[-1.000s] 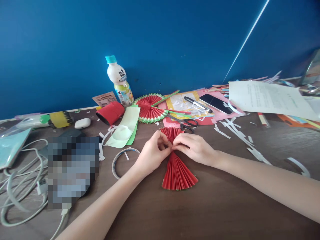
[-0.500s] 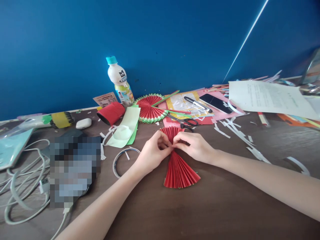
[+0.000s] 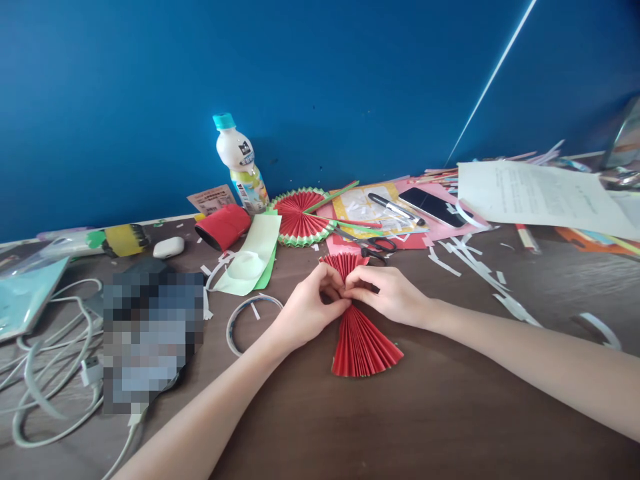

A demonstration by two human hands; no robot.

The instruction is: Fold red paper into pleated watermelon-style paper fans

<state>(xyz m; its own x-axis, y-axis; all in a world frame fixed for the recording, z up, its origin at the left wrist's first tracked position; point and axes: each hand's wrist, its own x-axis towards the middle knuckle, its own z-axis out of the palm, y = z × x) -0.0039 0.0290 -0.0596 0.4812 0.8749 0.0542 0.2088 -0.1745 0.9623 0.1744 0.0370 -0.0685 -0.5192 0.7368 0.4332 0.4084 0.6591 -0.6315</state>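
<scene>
A red pleated paper fan (image 3: 365, 343), pinched narrow at its middle, spreads out toward me and, less widely, away from me. My left hand (image 3: 313, 303) closes on its waist from the left, thumb and fingers together. From the right, my right hand (image 3: 383, 293) pinches the same waist, its fingertips meeting those of the left. The pinched middle is mostly hidden behind the fingers. Just beyond the hands lie black scissors (image 3: 377, 247) and a finished-looking round red fan (image 3: 303, 217) with a green-and-white zigzag edge.
A roll of tape (image 3: 231, 327) lies left of my left hand. Behind it are pale green paper (image 3: 253, 257) and an upright bottle (image 3: 243, 167). Cables (image 3: 33, 380) tangle at left. White paper strips (image 3: 475, 263), a phone (image 3: 435, 205) and a printed sheet (image 3: 535, 197) lie at right.
The fan's near end has swung very slightly to the right. My left thumb has shifted a little further right across the fan's waist; both hands keep their pinch.
</scene>
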